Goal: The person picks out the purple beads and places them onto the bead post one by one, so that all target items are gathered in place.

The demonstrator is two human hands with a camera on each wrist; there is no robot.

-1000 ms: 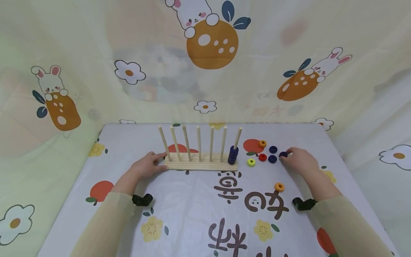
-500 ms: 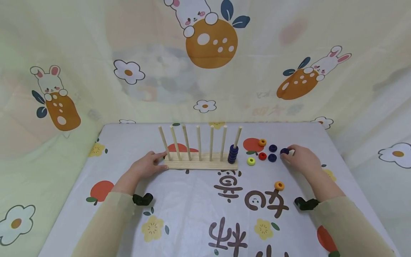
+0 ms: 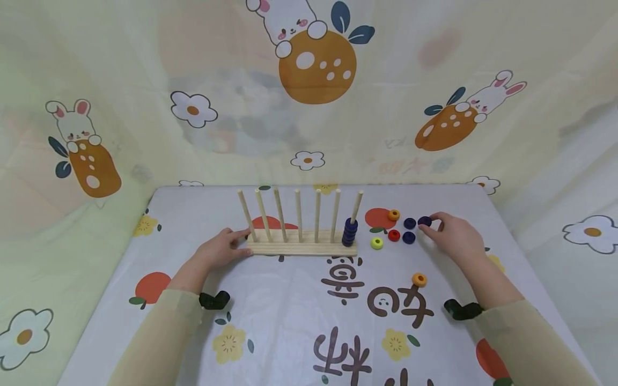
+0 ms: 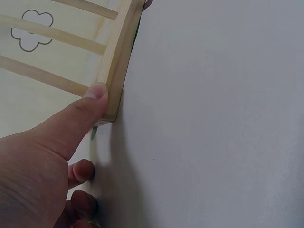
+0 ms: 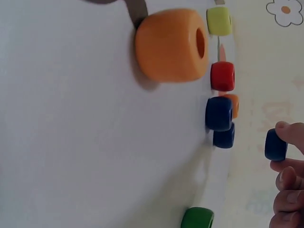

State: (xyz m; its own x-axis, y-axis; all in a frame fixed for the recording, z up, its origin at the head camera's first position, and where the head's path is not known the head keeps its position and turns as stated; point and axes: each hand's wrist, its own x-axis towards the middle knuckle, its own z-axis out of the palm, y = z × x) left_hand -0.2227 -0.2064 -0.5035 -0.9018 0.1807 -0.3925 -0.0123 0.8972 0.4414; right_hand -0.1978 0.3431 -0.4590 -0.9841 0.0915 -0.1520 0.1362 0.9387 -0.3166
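My left hand [image 3: 221, 247] holds the left end of a wooden peg rack [image 3: 301, 248], its thumb [image 4: 76, 116] pressed on the base's edge. Several upright pegs stand along the rack. Dark blue beads [image 3: 350, 234] are stacked on the rightmost peg; the other pegs are bare. My right hand [image 3: 456, 238] pinches a dark blue bead [image 5: 276, 145] between thumb and finger, clear of the table. Two more dark blue beads [image 3: 409, 237] lie just left of that hand.
Between rack and right hand lie a yellow-green bead [image 3: 377, 243], a red bead [image 3: 394, 236] and an orange bead [image 3: 394, 215]. Another orange bead [image 3: 419, 280] sits nearer. The right wrist view shows a green bead [image 5: 197, 218]. A printed curtain [image 3: 232, 150] hangs behind the table.
My right hand has picked the dark blue bead up from the table and moved it slightly upward and back to the left. The left hand and the rack stay in place.
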